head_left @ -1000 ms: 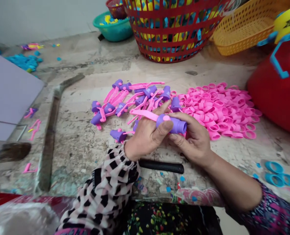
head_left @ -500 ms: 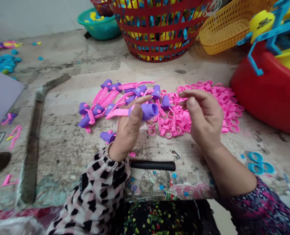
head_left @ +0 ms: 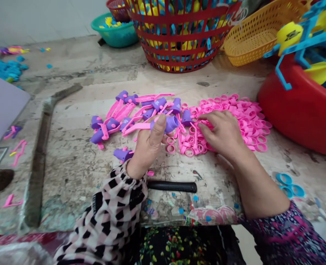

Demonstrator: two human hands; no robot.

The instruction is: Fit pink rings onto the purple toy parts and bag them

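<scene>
My left hand (head_left: 149, 149) is closed round a purple plastic cup (head_left: 171, 124) with a pink arm (head_left: 136, 127) attached. Its open threaded end points right, and my thumb lies along its side. My right hand (head_left: 222, 132) reaches over the heap of pink plastic rings (head_left: 247, 121), thumb and fingers a little apart and tips among the pieces. Just left of those fingertips lies another purple cup (head_left: 186, 117). More purple cups with pink arms (head_left: 111, 124) lie in a loose pile beyond my left hand, and a single one (head_left: 122, 154) sits beside that wrist.
A black handle (head_left: 172, 186) lies near the front edge. Blue rings (head_left: 284, 179) are at the right, beside a red tub (head_left: 297, 110). A red basket (head_left: 176, 35), a yellow basket (head_left: 262, 31) and a green bowl (head_left: 118, 35) stand behind. A bent bar (head_left: 38, 158) lies left.
My right hand has lowered onto the pink rings, its fingers reaching left. My left hand still holds the purple cup in nearly the same place.
</scene>
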